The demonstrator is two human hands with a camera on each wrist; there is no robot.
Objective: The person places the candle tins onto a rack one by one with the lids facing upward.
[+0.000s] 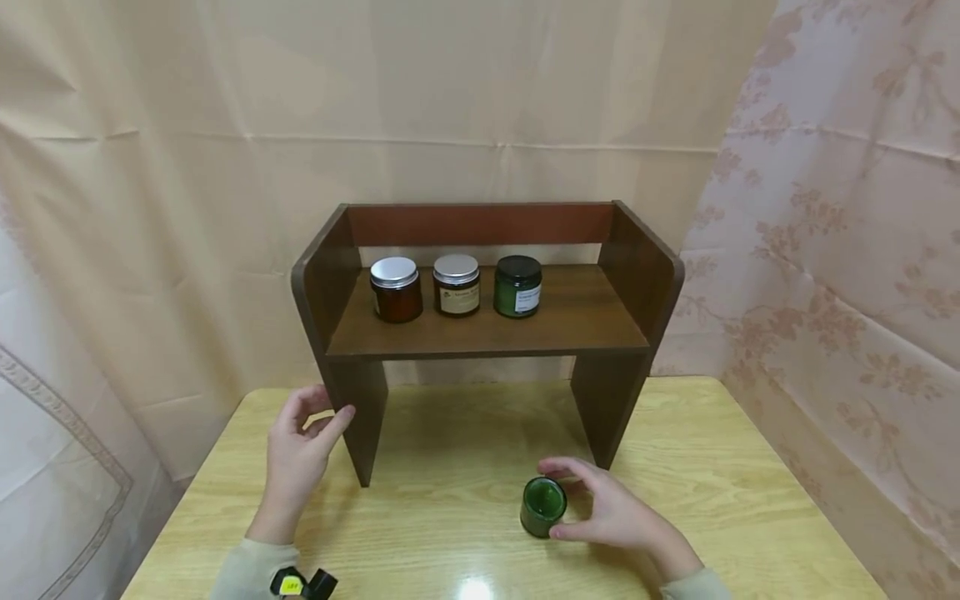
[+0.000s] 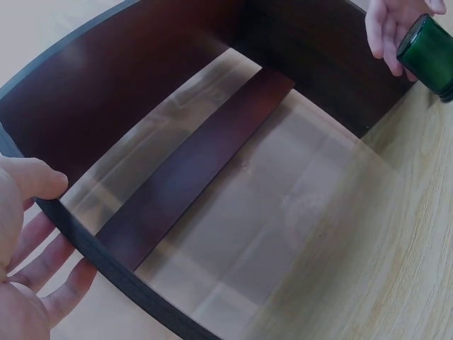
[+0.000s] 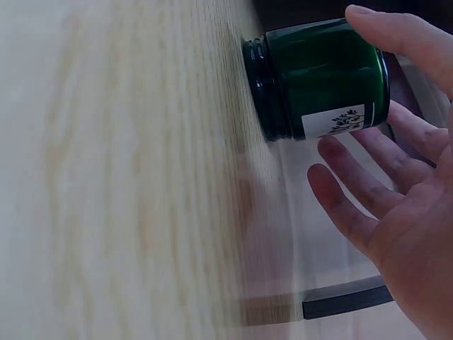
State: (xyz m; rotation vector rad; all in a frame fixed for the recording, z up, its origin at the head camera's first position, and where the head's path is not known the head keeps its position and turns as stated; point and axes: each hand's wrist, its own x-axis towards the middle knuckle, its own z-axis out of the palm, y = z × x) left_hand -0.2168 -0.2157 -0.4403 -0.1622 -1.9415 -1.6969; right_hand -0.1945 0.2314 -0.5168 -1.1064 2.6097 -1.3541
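Observation:
A small green glass jar (image 1: 537, 518) stands upside down on the table, its threaded neck down and its base up. My right hand (image 1: 611, 510) holds it between thumb and fingers from the right. In the right wrist view the thumb lies at the base rim of the jar (image 3: 325, 78), and a white label shows. My left hand (image 1: 300, 450) grips the front edge of the left side panel of a dark brown wooden shelf (image 1: 487, 340). In the left wrist view the thumb is on the panel's inner side and the fingers are outside.
On the shelf board stand an amber jar with a silver lid (image 1: 397, 302), a second silver-lidded jar with a tan label (image 1: 457, 300) and a green jar with a black lid (image 1: 516, 298). The light wood table (image 1: 420, 550) ends before beige curtains (image 1: 525, 92).

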